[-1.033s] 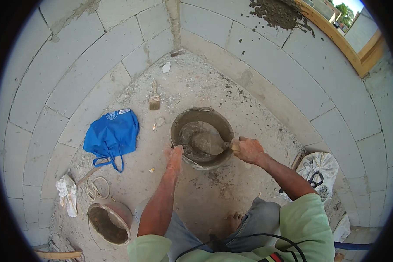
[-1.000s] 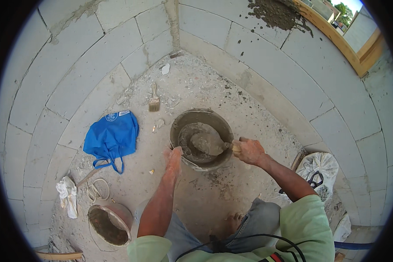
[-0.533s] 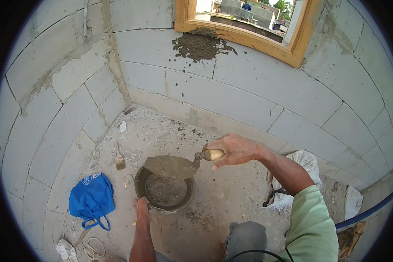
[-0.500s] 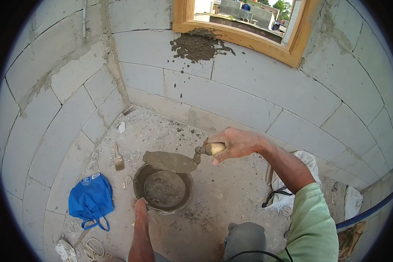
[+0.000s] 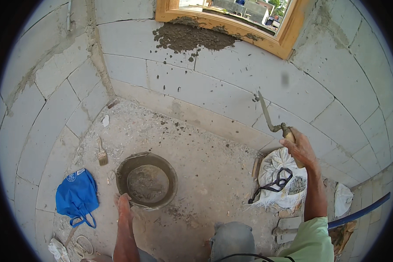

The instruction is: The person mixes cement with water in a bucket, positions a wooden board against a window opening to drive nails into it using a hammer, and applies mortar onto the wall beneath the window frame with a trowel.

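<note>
A: Where's the trowel at, and who's got it?

B: Up in the air, right of the bucket, in front of the block wall. Right hand's grip is wrapped snugly round the pale handle, blade nearly edge-on to us.

A: Heavy?

B: Doubt it, not much on the blade that I can see. Probably stiff metal. There's muck at the neck, so that bit could be slippery. I'd hold exactly where that hand is, behind the gunk.

A: And the bucket?

B: On the floor with grey mortar inside, so likely hefty, and the mix looks soft and pasty. Left hand is at the near-left rim, but I can't tell how far that grip curls round it. Rim's my pick too, both sides if lifting.
</note>
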`<state>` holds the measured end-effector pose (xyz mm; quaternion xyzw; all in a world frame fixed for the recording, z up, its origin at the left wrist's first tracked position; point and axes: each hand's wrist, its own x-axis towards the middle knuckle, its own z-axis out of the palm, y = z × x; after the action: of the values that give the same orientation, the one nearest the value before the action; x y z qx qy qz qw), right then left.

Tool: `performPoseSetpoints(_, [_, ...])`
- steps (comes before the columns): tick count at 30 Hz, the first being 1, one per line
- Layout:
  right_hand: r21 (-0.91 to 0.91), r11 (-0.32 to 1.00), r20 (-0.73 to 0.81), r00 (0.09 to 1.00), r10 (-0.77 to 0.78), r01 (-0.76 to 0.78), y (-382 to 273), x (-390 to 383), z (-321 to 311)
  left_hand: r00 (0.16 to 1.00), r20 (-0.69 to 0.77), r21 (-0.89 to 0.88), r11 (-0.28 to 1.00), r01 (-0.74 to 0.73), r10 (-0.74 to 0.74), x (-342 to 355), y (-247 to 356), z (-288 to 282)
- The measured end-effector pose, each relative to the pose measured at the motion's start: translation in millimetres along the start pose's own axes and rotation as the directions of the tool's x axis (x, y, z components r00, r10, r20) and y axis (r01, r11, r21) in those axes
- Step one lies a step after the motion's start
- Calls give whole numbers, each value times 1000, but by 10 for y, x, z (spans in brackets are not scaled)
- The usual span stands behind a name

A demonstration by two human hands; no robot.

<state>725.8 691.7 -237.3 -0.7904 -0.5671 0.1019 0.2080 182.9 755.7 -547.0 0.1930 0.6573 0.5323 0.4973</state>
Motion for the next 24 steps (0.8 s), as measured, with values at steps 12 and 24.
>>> performPoseSetpoints(12, [-245, 806, 513, 777, -365, 539, -735, -417, 1937, 998, 61, 75, 997, 1, -6, -514, 227, 200])
performPoseSetpoints(24, [-189, 565, 648, 534, -544, 803, -1328, -198, 3177, 993, 78, 230, 968, -99, 84, -454, 76, 169])
